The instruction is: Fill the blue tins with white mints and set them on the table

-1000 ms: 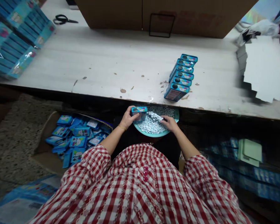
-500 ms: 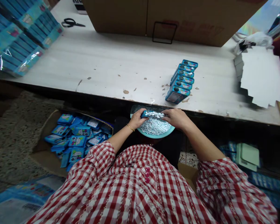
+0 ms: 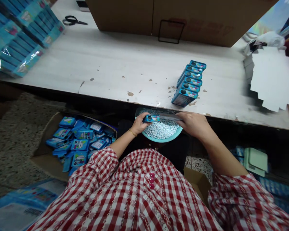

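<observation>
My left hand [image 3: 139, 125] grips a small blue candy box [image 3: 151, 118], its printed narrow side with a dark round spot facing up. In my right hand [image 3: 195, 124] is a clear, narrow plastic trough [image 3: 168, 116], blurred, its far end at the box's right end; whether they touch I cannot tell. Both are held over a turquoise basin [image 3: 162, 140] full of small white and pale blue candies [image 3: 162, 130]. Just beyond, on the table, several similar blue boxes [image 3: 186, 93] stand in a row, with white candies on two of them.
To the left, an open carton [image 3: 42, 157] holds many blue boxes. Wrapped blue packs [image 3: 19, 41], scissors [image 3: 73, 21] and a large cardboard box [image 3: 125, 16] with a black wire frame [image 3: 170, 41] are on the white table [image 3: 106, 86]. White card sheets [image 3: 272, 78] lie right.
The row of candies between my hands is gone from view. The box's printed narrow side now shows, and my right hand has moved slightly right with the clear trough.
</observation>
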Tool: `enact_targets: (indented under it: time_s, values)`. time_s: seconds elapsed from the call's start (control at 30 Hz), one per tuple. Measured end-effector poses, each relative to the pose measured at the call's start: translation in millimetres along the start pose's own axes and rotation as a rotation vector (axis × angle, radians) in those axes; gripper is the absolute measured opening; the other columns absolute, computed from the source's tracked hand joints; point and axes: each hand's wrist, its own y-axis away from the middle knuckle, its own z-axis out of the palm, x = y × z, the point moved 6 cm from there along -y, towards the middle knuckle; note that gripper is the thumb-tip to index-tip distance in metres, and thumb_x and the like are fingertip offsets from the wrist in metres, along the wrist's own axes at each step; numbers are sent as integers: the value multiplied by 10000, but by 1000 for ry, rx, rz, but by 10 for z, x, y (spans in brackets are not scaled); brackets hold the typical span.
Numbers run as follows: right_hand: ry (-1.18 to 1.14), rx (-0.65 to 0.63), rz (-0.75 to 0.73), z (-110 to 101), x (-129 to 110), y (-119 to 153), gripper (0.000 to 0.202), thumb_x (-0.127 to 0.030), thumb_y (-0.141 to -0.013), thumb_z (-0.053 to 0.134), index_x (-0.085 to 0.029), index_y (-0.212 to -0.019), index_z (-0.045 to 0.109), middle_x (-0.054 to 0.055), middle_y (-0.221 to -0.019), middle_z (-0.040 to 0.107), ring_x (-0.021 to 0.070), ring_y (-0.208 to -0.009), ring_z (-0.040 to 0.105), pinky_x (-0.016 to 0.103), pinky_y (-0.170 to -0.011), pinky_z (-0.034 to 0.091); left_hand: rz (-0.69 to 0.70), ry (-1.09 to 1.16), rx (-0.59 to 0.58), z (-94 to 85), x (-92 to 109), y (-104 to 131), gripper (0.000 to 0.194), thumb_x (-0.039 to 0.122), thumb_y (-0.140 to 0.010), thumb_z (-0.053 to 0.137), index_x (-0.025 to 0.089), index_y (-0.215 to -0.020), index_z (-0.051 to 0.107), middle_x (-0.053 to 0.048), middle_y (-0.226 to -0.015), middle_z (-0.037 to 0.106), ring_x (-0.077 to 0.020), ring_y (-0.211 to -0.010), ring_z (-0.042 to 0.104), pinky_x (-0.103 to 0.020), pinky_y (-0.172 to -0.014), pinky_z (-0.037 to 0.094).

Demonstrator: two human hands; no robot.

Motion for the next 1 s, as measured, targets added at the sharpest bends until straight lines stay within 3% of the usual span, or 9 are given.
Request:
enact_targets:
  time_s: [0.1, 0.2, 0.33, 0.43, 0.6, 0.77, 1.0]
  values:
    - [-104, 64, 71, 176, 257, 133, 327, -389, -863, 489, -269, -1131, 631, 60, -1076, 675, 244, -905, 621, 323, -714, 445, -1, 29, 23, -43, -23, 45, 406, 343, -693, 693, 173, -1042, 574, -68, -1017, 632, -203, -950, 594, -334, -905, 445]
    - [-335, 106, 118, 520, 433, 243, 316, -387, -836, 524, -253, -1092, 652, 48, -1006, 697, 215, -842, 630, 298, -702, 450, -17, 37, 67, -108, -29, 96, 417, 365, -694, 694, 181, -1048, 573, -63, -1014, 635, -203, -935, 602, -336, -894, 452]
    - [-633, 191, 198, 1009, 545, 350, 323, -398, -802, 552, -207, -1040, 656, 57, -932, 700, 197, -770, 624, 301, -694, 465, 75, 47, 42, -129, 96, 143, 392, 372, -711, 694, 200, -1046, 584, -73, -1054, 645, -216, -1002, 605, -386, -992, 404]
    - [-844, 298, 223, 1194, 554, 393, 355, -440, -785, 564, -173, -1008, 638, 61, -900, 687, 192, -780, 617, 313, -723, 474, 155, 46, 29, -110, 213, 150, 385, 378, -705, 708, 210, -1033, 594, -77, -1066, 654, -227, -1035, 602, -442, -1078, 313]
    - [-1028, 384, 256, 1209, 592, 428, 357, -456, -756, 601, -162, -959, 616, 43, -839, 661, 174, -753, 596, 315, -728, 468, 116, 136, 62, -74, 276, 107, 421, 426, -715, 701, 201, -1049, 575, -93, -1055, 634, -216, -1004, 596, -380, -923, 452]
    - [-1050, 460, 349, 1123, 757, 498, 376, -504, -667, 677, -168, -819, 600, -6, -692, 593, 138, -622, 525, 276, -618, 434, 229, 174, 33, 8, 441, 63, 413, 424, -691, 728, 206, -1008, 577, -83, -1017, 635, -219, -995, 587, -398, -940, 435]
    - [-1010, 477, 349, 1015, 766, 608, 358, -501, -721, 624, -179, -879, 633, 14, -761, 635, 164, -696, 558, 291, -669, 446, 15, 205, 126, 39, 503, -68, 480, 472, -688, 709, 192, -1039, 539, -52, -982, 606, -182, -894, 591, -319, -844, 474]
